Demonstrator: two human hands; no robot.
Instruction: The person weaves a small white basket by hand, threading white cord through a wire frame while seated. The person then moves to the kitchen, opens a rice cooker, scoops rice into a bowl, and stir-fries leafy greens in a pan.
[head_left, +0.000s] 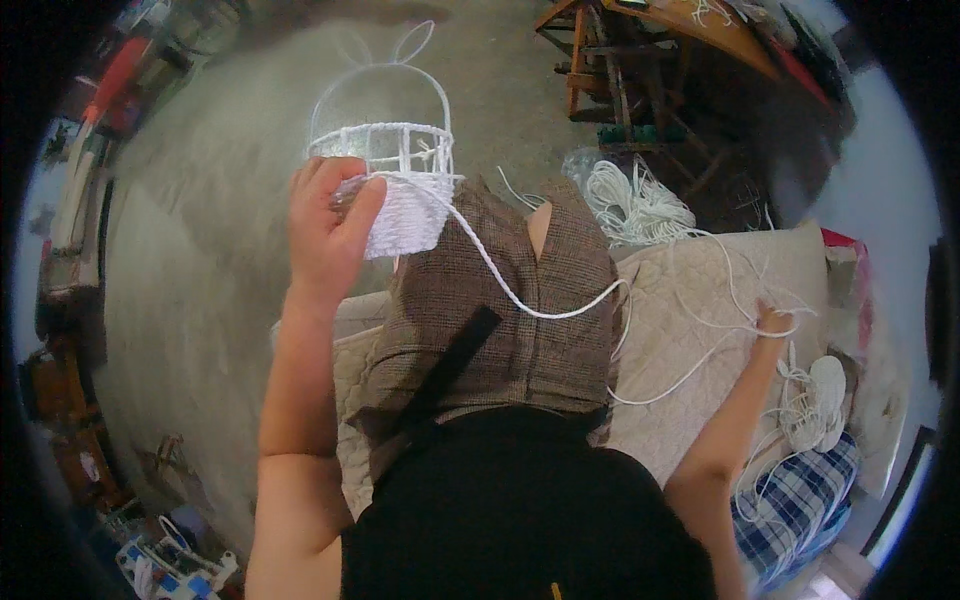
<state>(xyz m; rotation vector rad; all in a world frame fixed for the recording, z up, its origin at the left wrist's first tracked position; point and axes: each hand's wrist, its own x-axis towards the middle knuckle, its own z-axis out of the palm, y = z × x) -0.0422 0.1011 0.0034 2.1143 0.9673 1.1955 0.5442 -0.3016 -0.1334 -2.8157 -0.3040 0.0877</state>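
My left hand (330, 217) grips a small white woven basket (409, 217) by its side, thumb in front. The lower wall is densely woven; above it are bare uprights, a rim and an arched handle (382, 67) topped by two ear-shaped loops. From the weave near my thumb, a white cord (510, 289) sags across my lap to the right. Far out to the right, my right hand (772, 319) holds the cord over the quilted seat cover, with loose strands around it. Its fingers are small and blurred.
Heaped white cord (630, 195) lies beyond the beige quilted cover (675, 300). More coiled cord (817, 405) rests by a blue plaid cloth (795, 502) at right. A wooden table (697, 26) stands at upper right. Concrete floor (187, 300) extends left, with assorted items along its edge.
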